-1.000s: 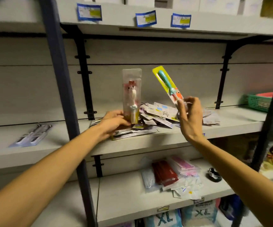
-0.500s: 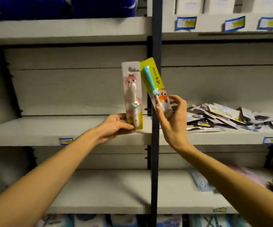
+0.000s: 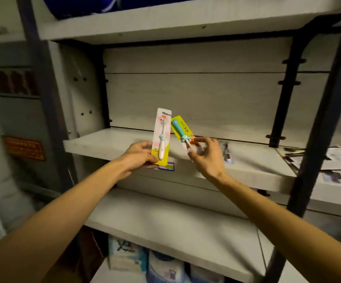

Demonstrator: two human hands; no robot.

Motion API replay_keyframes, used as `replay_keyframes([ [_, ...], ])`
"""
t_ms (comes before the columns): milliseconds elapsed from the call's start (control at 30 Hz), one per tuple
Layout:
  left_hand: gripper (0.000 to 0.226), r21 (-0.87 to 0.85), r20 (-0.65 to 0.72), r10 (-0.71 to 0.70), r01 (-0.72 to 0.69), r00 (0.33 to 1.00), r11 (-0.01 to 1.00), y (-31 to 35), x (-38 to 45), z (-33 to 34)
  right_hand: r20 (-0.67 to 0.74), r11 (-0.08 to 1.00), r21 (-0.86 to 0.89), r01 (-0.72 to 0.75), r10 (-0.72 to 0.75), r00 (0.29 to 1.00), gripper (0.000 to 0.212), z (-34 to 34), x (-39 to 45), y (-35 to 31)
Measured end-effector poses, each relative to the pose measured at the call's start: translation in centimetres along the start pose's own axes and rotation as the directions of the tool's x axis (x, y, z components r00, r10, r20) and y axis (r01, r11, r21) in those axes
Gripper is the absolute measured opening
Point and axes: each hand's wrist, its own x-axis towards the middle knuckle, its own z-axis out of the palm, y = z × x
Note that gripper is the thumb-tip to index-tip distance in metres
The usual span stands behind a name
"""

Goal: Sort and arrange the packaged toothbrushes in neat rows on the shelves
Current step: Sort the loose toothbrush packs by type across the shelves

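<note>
My right hand (image 3: 205, 155) is blurred, its fingers hiding the foot of the teal toothbrush pack (image 3: 183, 132). The loose packs (image 3: 337, 160) far right run off the edge. The shelf label (image 3: 168, 167) behind my left hand (image 3: 139, 156) is unreadable.

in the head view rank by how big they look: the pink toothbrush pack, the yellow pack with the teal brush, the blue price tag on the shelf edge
1. pink toothbrush pack, upright in the left hand
2. yellow pack with the teal brush, tilted and partly hidden by the right hand, so this ranking is unsure
3. blue price tag, mostly hidden
</note>
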Motion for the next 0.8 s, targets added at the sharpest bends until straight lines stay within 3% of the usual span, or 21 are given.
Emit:
replay_keyframes([
  [100, 0.048, 0.086, -0.102, 0.017, -0.008, 0.995, 0.996, -1.0, 2.4, -2.8, 0.170, 0.994, 0.007, -0.108, 0.105, 0.980, 0.030, 4.4, 2.1, 0.3],
  [233, 0.041, 0.271, -0.191, 0.062, -0.008, 0.980, 0.963, -2.2, 6.2, -6.7, 0.231, 0.998, -0.055, -0.038, 0.050, 0.972, 0.028, 9.9, 5.6, 0.0],
  [467, 0.029, 0.428, -0.227, 0.027, 0.075, 0.974, 0.901, -1.8, 14.7, -15.2, 0.374, 0.987, -0.161, 0.004, 0.057, 0.926, 0.028, 20.0, 13.3, -0.3],
  [667, 0.040, 0.489, -0.286, -0.057, 0.197, 0.956, 0.850, -4.4, 20.4, -21.4, 0.503, 0.964, -0.266, 0.024, 0.118, 0.856, 0.026, 27.3, 17.9, 0.0],
  [733, 0.057, 0.607, -0.329, -0.038, 0.242, 0.944, 0.757, -5.5, 21.5, -23.2, 0.560, 0.962, -0.271, 0.030, 0.132, 0.818, 0.028, 28.9, 17.9, 0.2],
  [800, 0.069, 0.797, -0.332, 0.002, 0.280, 0.943, 0.535, -6.3, 22.3, -24.4, 0.609, 0.958, -0.282, 0.058, 0.132, 0.782, 0.028, 29.8, 17.6, 0.6],
])
